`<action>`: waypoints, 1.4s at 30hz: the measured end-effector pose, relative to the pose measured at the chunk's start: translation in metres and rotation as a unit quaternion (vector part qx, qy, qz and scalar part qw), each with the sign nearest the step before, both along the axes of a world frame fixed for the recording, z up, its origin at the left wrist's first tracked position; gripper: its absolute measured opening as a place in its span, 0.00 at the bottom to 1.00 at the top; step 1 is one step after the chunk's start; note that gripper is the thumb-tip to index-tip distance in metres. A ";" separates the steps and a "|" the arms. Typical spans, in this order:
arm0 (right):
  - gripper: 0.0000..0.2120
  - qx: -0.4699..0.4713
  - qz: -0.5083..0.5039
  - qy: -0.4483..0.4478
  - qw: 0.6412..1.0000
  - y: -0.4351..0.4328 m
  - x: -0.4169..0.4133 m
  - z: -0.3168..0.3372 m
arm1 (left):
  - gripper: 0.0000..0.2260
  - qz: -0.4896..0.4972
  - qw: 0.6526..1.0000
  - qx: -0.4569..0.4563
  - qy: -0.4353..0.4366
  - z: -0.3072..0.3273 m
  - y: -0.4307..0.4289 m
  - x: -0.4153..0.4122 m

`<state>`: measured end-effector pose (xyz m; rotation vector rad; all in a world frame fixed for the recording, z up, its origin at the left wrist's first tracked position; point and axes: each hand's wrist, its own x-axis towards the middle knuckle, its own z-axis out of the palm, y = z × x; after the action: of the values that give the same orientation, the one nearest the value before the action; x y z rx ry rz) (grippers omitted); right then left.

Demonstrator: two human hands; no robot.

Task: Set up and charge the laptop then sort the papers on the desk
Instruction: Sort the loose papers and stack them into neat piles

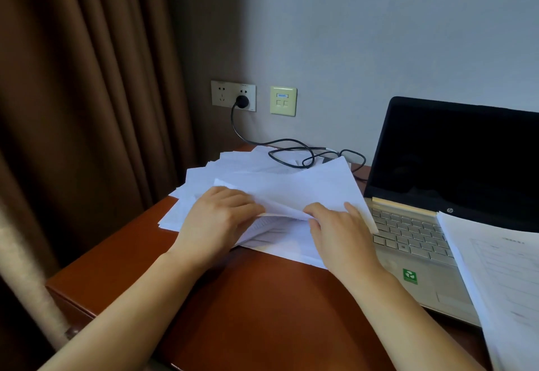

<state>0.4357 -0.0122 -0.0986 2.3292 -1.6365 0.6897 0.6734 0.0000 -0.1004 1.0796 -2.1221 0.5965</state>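
Above the papers [224, 166], left hand [221, 219] and right hand [342, 233] pinch 1 sheet [306, 189].

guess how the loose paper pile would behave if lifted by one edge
Probably floppy: the top sheet bends where the left hand and right hand lift it. The loose paper pile is fanned unevenly, so sheets likely slide apart.

You get a dim, soft picture. The wall [379, 35] reads pale grey-blue and darkens toward the corner, where the curtain [73, 93] sinks into deep brown shadow. The papers [262, 172] are your brightest patch, their print smeared. The laptop screen [452, 160] shows faint reflections. Straight lines bow near the borders.
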 end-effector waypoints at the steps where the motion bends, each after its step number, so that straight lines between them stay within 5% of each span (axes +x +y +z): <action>1: 0.11 -0.004 -0.014 0.009 1.000 0.001 0.000 0.002 | 0.10 0.020 1.000 -0.021 -0.001 -0.001 -0.001 0.000; 5: 0.10 -0.004 -0.042 -0.001 0.999 0.003 0.003 0.009 | 0.09 0.143 0.982 -0.118 0.032 0.003 0.004 -0.007; 8: 0.09 -0.011 -0.058 -0.024 0.998 0.004 0.004 0.011 | 0.10 0.090 0.982 -0.162 0.042 0.007 0.011 -0.011; 11: 0.08 -0.075 -0.064 -0.050 0.994 0.004 0.003 0.009 | 0.14 0.004 0.999 -0.045 0.014 0.000 0.007 -0.013; 15: 0.13 -0.135 -0.016 -0.078 0.988 0.005 0.005 0.005 | 0.21 0.111 0.971 0.209 -0.026 -0.007 0.001 -0.012; 18: 0.12 -0.143 0.001 -0.070 0.987 0.005 0.007 0.004 | 0.19 0.136 0.952 0.274 -0.024 -0.007 -0.001 -0.009; 22: 0.17 -0.136 0.013 -0.053 0.989 0.007 0.008 0.003 | 0.10 0.117 0.955 0.273 -0.029 -0.005 0.002 -0.012; 27: 0.27 -0.108 0.037 -0.047 0.992 0.006 0.008 -0.002 | 0.15 0.099 0.982 0.160 -0.029 -0.014 -0.007 -0.005; 37: 0.15 -0.140 0.077 -0.077 0.984 0.002 0.005 -0.003 | 0.01 -0.013 0.981 0.194 0.028 -0.009 0.000 -0.005; 42: 0.10 -0.120 0.080 -0.074 0.987 0.001 0.005 -0.005 | 0.17 -0.010 0.976 0.216 0.008 -0.008 0.003 -0.008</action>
<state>0.4411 -0.0110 -0.1036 2.2952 -1.3434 1.0548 0.6658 0.0034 -0.1082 1.2841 -2.3045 0.1112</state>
